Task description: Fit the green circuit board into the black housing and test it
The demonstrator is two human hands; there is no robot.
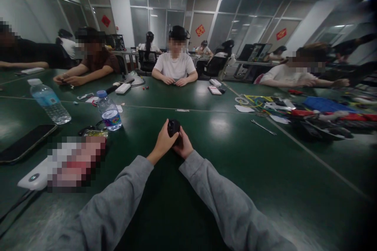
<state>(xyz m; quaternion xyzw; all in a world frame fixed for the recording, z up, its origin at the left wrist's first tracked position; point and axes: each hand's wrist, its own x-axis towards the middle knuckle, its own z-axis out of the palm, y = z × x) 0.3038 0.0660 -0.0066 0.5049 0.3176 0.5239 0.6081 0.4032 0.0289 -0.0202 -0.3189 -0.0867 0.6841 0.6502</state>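
Both hands hold a small, dark, rounded object (173, 127) just above the green table, in front of me. It has about the size of a computer mouse, but its exact kind is unclear. My left hand (163, 141) is closed around its left side, with the thumb lying across the near face. From the right, my right hand (184, 144) grips it, fingers curled beneath and partly hidden. The hands touch or nearly touch each other at the object's lower edge.
Two water bottles (109, 111), a phone (26, 143) and a white power bank (35, 174) with a cable are on the left. A wrench (263, 127) lies right of my hands, before a heap of cables and tools (324, 113). Several people sit across the green table (224, 153).
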